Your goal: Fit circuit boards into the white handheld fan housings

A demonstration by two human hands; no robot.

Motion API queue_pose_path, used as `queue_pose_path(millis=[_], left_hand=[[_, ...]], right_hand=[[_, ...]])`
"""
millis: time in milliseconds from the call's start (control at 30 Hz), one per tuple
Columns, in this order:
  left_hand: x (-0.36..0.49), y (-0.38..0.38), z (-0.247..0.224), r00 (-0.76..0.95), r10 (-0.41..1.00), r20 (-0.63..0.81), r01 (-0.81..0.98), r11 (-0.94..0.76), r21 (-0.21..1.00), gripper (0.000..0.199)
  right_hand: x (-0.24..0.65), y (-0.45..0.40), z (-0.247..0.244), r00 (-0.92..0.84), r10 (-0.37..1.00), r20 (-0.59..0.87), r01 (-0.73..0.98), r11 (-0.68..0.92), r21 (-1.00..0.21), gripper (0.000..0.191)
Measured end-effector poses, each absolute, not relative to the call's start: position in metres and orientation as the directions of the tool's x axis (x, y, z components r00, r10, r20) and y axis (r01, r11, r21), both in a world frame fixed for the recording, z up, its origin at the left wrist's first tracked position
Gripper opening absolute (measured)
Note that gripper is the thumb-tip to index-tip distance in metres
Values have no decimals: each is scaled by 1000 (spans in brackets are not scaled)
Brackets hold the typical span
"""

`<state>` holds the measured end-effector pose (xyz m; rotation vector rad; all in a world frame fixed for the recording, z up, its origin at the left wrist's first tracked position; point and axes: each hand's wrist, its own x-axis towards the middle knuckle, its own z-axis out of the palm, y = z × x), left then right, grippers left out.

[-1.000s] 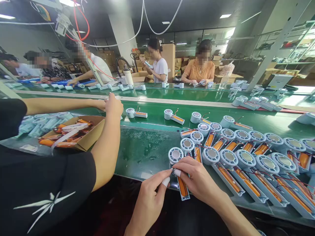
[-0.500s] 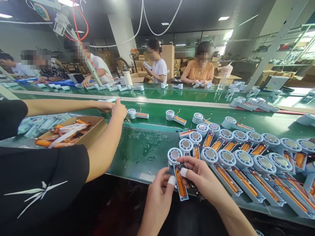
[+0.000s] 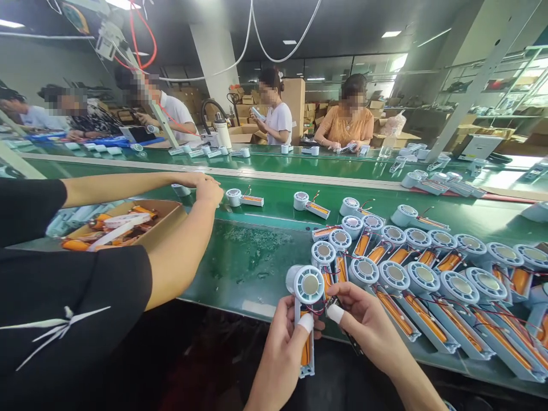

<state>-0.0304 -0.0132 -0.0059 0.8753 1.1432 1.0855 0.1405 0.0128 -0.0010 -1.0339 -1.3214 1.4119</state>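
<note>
My left hand [image 3: 278,351] is closed around the handle of a light blue handheld fan [image 3: 309,284], its round head up and tilted towards me. An orange battery [image 3: 305,353] lies in the open handle, partly behind my thumb. In my right hand [image 3: 366,322] is a narrow black circuit board [image 3: 354,343], pinched between thumb and fingers just beside the fan. Thin red and black wires run between the fan and the board; where they join is hidden. Both thumbs wear white finger covers.
Rows of open fans [image 3: 423,275] crowd the bench on my right. More fans [image 3: 234,197] lie spaced along the green conveyor [image 3: 274,188]. At left, a co-worker's arms [image 3: 184,245] reach over a cardboard box [image 3: 165,225] of orange batteries. Several people sit opposite.
The fan has come up off the bench in my left hand, its head tilting towards me. My right hand has moved slightly right with the board. Fans on the conveyor have shifted right.
</note>
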Motion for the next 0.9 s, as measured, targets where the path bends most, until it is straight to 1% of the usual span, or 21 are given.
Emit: queue_pose_path(millis=[133,233,300,400,467,500,533,600,667,767,833,900], left_hand=[[-29,-16,-6,11,965,-263,-129,262,956,32],[-26,-17,-9,-27,969,-245,-133,239,962,33],[-23,-17,-9,-49,973,-227,-122,220,968,38],[-23,-16,-7,-132,973,-191,-62,184,981,41],[-25,-14,-7,-147,974,-170,-25,168,985,41],[-27,-13,-7,-141,976,-168,-16,168,986,40],[-29,-12,-7,-129,977,-171,-12,171,985,40],[-32,-10,-8,-104,978,-179,-8,179,984,38],[-34,-9,-8,-91,977,-192,-14,191,981,38],[-35,-8,-2,-76,978,-193,-55,189,980,38],[-35,-9,3,-40,983,-177,-74,174,982,40],[-36,-10,7,23,988,-152,-86,154,984,45]], right_hand=[[141,11,-1,-155,982,107,181,134,-974,26],[139,10,0,-157,974,161,378,210,-902,21],[139,11,4,-204,959,197,527,277,-803,18],[141,12,15,-332,920,211,729,392,-562,23],[144,13,25,-469,874,131,780,479,-403,25],[145,14,30,-536,841,75,774,525,-354,25],[146,14,35,-592,806,28,755,566,-330,27],[149,15,42,-645,764,-10,722,605,-336,28],[153,15,47,-619,785,13,719,574,-393,27],[157,12,49,-563,826,28,673,478,-564,18],[159,10,49,-580,815,13,588,429,-686,20],[160,9,48,-590,807,6,511,379,-772,20]])
